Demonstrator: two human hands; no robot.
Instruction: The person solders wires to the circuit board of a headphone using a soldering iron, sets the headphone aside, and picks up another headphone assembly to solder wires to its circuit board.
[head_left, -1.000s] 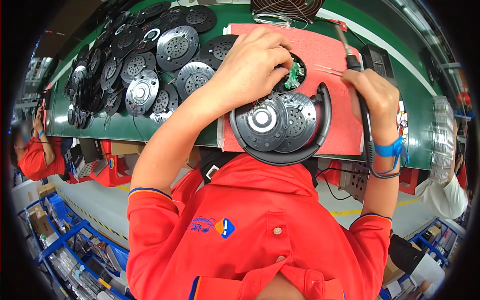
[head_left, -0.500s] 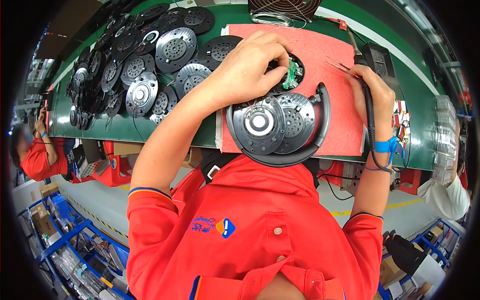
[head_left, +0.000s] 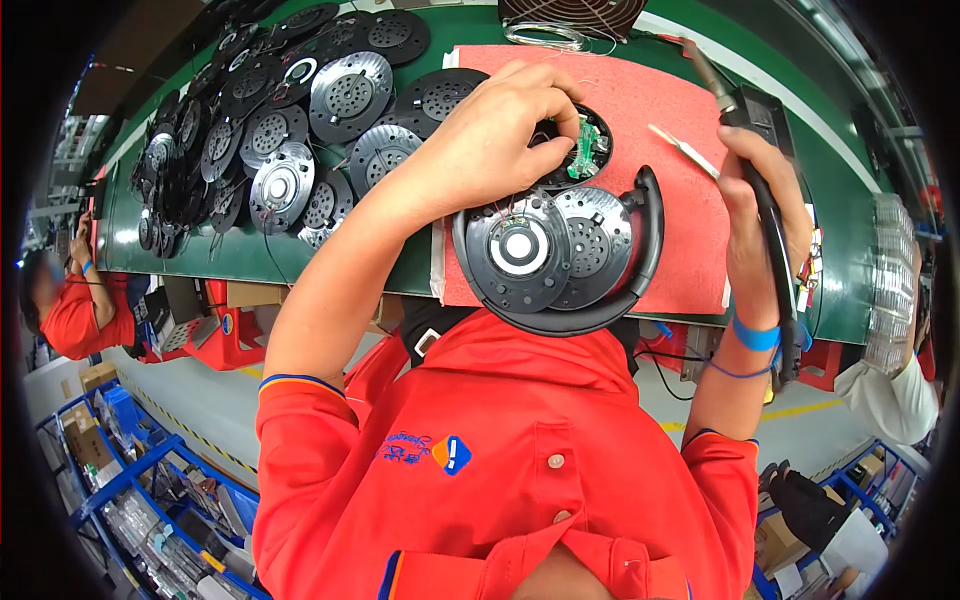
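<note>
A pair of black headphones lies on the pink mat, its headband (head_left: 648, 270) curving toward my body. One opened ear cup (head_left: 603, 150) shows a green circuit board (head_left: 584, 148). My left hand (head_left: 520, 125) bends over this cup, thumb and forefinger pinched beside the board; what is between them is hidden. Nearer to me, a round black speaker plate (head_left: 515, 250) with a white ring overlaps a perforated silver disc (head_left: 592, 238). Right of the mat, my right hand (head_left: 765, 190) grips a soldering iron (head_left: 768, 225), tip upward, along with pale tweezers (head_left: 685, 150) pointing left.
Many black and silver speaker plates (head_left: 270, 135) are piled on the green table (head_left: 395, 275) at left. A fan grille (head_left: 570, 15) and a coil of solder wire (head_left: 545, 38) are at the back. Stacked clear trays (head_left: 888, 285) stand at right. Other people are at both sides.
My right hand has shifted slightly right and toward me, turning the soldering iron and tweezers with it. The left hand and the headphones look nearly unmoved.
</note>
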